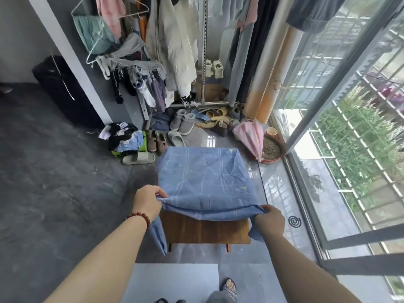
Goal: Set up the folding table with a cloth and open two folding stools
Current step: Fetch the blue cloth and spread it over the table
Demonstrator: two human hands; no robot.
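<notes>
A low wooden folding table (pixel 205 231) stands unfolded on the floor in front of me. A blue cloth (pixel 203 178) with pale line patterns lies spread over its far part, while the near strip of brown tabletop shows bare. My left hand (pixel 147 203) pinches the cloth's near left corner, and a fold of cloth hangs down below it. My right hand (pixel 270 220) grips the near right corner, lifted a little above the tabletop. No folding stool is in view.
Shoes and slippers (pixel 181 123) lie scattered beyond the table under a clothes rack (pixel 170 51). A laundry pile (pixel 125 137) sits far left, a pink folded cover and round tray (pixel 272 149) far right. A mosquito coil (pixel 294 221) lies by the glass sliding door (pixel 328 149).
</notes>
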